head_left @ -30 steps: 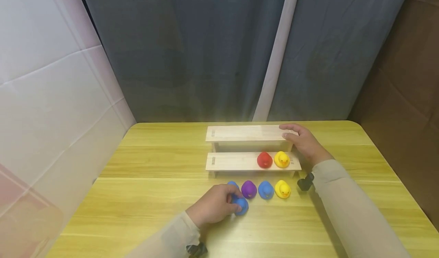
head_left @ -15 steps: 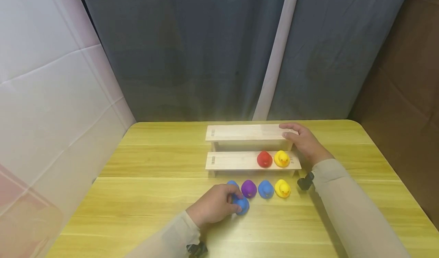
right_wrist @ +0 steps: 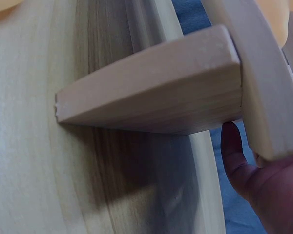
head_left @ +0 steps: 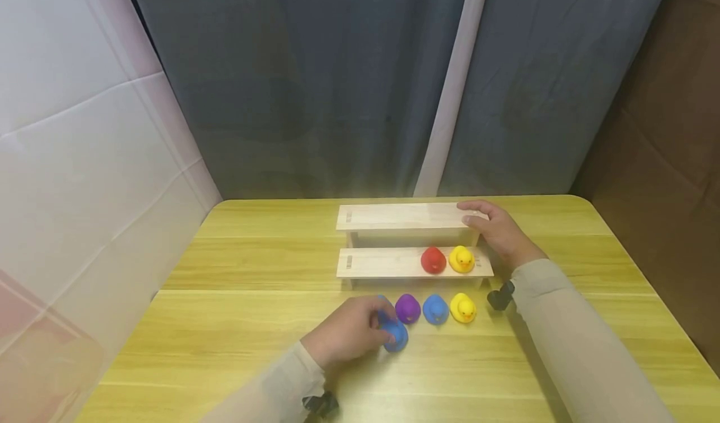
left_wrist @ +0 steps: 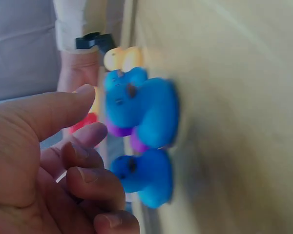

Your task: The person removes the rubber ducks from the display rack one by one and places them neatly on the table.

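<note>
My left hand (head_left: 350, 327) is at a blue rubber duck (head_left: 397, 335) on the table; the left wrist view shows its thumb and loosely bent fingers apart from that duck (left_wrist: 161, 117). Another blue duck (left_wrist: 156, 180) sits beside it, mostly hidden by the hand in the head view. To the right stand a purple duck (head_left: 407, 308), a blue duck (head_left: 435, 310) and a yellow duck (head_left: 463, 308) in a row. My right hand (head_left: 502, 234) grips the right end of the upper wooden shelf (head_left: 399, 216), thumb in front and forefinger behind.
The lower wooden shelf (head_left: 379, 263) bears a red duck (head_left: 433, 261) and a yellow duck (head_left: 462, 260) at its right side. A dark curtain (head_left: 337, 98) hangs behind the wooden table (head_left: 253, 335). White sheeting (head_left: 84, 160) borders the left, brown sheeting (head_left: 664, 129) the right.
The left hand's fingers have lifted slightly and drawn a little left off the front blue duck, which has barely moved. The right hand stays on the upper shelf.
</note>
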The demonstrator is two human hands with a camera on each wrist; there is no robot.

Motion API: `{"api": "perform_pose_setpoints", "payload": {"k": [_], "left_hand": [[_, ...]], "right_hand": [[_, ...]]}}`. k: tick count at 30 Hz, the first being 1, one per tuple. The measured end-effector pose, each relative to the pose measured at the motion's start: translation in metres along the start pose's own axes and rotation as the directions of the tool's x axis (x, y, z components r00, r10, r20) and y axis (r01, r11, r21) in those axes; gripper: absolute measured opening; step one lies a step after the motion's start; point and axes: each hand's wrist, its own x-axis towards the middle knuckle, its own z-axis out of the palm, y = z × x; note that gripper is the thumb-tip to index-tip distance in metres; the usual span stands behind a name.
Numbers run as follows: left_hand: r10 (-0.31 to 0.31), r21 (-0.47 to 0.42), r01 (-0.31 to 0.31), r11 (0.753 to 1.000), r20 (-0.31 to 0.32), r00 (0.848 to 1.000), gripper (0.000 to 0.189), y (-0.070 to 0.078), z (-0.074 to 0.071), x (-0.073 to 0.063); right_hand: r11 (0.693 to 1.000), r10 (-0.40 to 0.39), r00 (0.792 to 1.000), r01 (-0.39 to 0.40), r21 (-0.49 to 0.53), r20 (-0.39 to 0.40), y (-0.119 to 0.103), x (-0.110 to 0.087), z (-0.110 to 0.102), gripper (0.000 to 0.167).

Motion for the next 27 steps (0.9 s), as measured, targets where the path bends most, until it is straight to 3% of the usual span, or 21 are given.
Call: {"api": "perform_pose_setpoints", "payload": {"k": [7,14,27], "left_hand": [[0.056,0.037,-0.053,0.998,-0.079,0.995,0.03,0.01,-0.018,0.007],[0.081,0.049,-0.076,0.996,-0.115,0.99,0.027,0.023,-0.032,0.014],[0.112,0.089,-0.099,0.991,-0.155,0.982,0.031,0.03,-0.037,0.041]], "right_hand": [[1.0,-0.012,1.0,0.012,0.003,0.005,-0.001,-0.001,-0.001,0.044],[0.999,-0.031,1.0,0.031,-0.008,0.006,-0.001,-0.001,0.0,0.044],[1.0,0.006,1.0,-0.006,0.01,0.007,-0.003,-0.001,0.001,0.045]]}}
